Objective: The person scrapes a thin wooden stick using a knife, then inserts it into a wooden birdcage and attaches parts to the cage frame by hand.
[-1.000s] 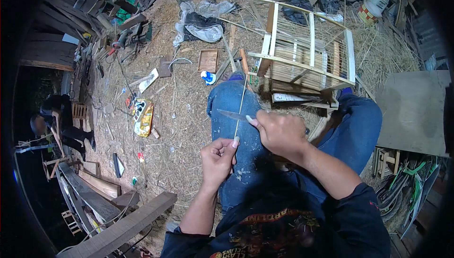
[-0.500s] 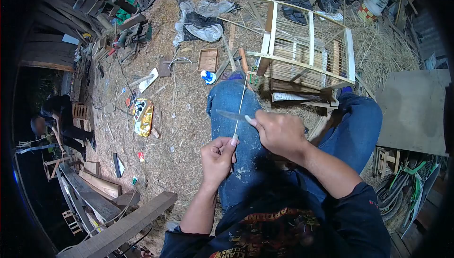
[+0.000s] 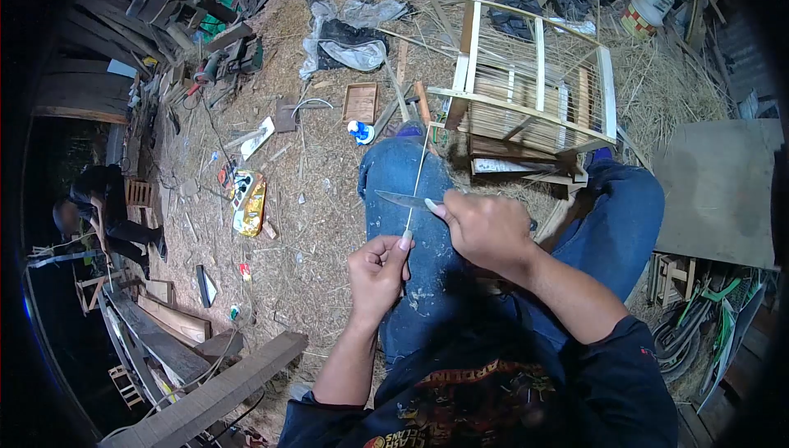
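Note:
My left hand (image 3: 380,277) is closed in a pinch on the near end of a thin wooden stick (image 3: 421,170). The stick runs forward over my jeans-clad knee toward a wooden cage frame. In my right hand (image 3: 493,233), fingers wrapped round its handle, is a knife (image 3: 400,200). Its blade points left and lies across the stick, just beyond my left fingertips; whether it cuts in cannot be made out. The cage frame (image 3: 540,66), made of pale slats and thin rods, stands on the ground ahead to the right.
A hammer with an orange handle (image 3: 422,104), a small wooden tray (image 3: 360,103) and a blue-white bottle (image 3: 360,131) lie ahead. A yellow bag (image 3: 250,204) is on the left. A timber beam (image 3: 215,390) juts in at lower left. Another person (image 3: 103,201) bends at far left.
Both hands keep nearly the same place. The knife blade has turned slightly, showing more of its flat side, and the stick has shifted a little.

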Action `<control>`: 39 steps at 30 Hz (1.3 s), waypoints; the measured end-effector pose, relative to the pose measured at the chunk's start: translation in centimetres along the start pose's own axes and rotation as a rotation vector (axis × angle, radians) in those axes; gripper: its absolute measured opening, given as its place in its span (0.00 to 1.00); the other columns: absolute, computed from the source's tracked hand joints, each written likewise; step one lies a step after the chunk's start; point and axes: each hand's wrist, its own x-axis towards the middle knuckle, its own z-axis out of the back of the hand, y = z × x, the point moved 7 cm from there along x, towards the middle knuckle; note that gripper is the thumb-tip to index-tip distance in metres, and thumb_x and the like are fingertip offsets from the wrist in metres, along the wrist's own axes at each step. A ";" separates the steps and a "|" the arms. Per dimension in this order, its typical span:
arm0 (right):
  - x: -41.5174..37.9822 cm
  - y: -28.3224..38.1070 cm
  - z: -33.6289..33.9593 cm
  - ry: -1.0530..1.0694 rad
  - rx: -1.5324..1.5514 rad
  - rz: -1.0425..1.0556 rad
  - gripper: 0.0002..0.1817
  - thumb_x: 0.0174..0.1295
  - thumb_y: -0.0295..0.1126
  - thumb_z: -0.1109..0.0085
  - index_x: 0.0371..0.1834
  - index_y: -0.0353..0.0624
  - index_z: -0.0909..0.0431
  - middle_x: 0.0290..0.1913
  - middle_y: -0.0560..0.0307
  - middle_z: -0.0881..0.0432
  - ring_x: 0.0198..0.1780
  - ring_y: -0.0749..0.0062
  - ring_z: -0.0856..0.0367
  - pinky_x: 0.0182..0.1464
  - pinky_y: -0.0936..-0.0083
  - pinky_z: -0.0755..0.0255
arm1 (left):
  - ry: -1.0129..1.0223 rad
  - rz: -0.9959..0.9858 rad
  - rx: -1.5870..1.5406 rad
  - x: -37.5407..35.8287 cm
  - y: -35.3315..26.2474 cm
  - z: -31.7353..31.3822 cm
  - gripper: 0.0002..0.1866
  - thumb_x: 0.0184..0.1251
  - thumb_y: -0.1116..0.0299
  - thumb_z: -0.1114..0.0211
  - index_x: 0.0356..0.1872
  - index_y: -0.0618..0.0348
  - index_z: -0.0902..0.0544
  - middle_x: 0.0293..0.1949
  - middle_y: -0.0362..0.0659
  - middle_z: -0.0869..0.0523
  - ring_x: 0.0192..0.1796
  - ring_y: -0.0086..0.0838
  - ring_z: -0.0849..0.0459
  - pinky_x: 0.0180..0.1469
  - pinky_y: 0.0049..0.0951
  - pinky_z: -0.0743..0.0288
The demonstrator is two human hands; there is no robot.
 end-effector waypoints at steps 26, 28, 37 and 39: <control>-0.4 -0.1 0.1 -0.021 -0.020 -0.046 0.13 0.71 0.39 0.38 0.28 0.47 0.23 0.20 0.54 0.17 0.19 0.57 0.16 0.18 0.59 0.27 | -0.010 -0.015 -0.010 0.1 -0.2 -0.2 0.11 0.80 0.67 0.34 0.41 0.66 0.12 0.18 0.36 0.20 0.16 0.13 0.30 0.18 0.19 0.41; -1.2 1.0 -0.3 -0.010 0.041 0.035 0.14 0.71 0.39 0.38 0.28 0.47 0.24 0.20 0.54 0.17 0.19 0.57 0.16 0.18 0.60 0.27 | -0.011 -0.021 -0.004 0.1 -0.1 -0.2 0.11 0.80 0.68 0.34 0.40 0.66 0.12 0.19 0.36 0.19 0.16 0.13 0.30 0.18 0.19 0.41; -1.3 1.3 -0.2 -0.010 0.064 0.039 0.11 0.70 0.37 0.39 0.29 0.47 0.23 0.23 0.52 0.16 0.21 0.56 0.15 0.19 0.58 0.25 | 0.004 -0.009 -0.018 0.4 -0.2 -0.2 0.12 0.80 0.66 0.33 0.40 0.67 0.12 0.19 0.37 0.19 0.16 0.14 0.29 0.19 0.19 0.39; -0.9 0.5 -0.5 0.009 0.053 0.006 0.11 0.70 0.37 0.39 0.30 0.46 0.23 0.23 0.52 0.15 0.22 0.55 0.14 0.20 0.57 0.25 | 0.009 -0.001 -0.009 0.3 -0.6 0.1 0.13 0.79 0.64 0.33 0.40 0.66 0.12 0.18 0.37 0.19 0.15 0.16 0.28 0.17 0.20 0.38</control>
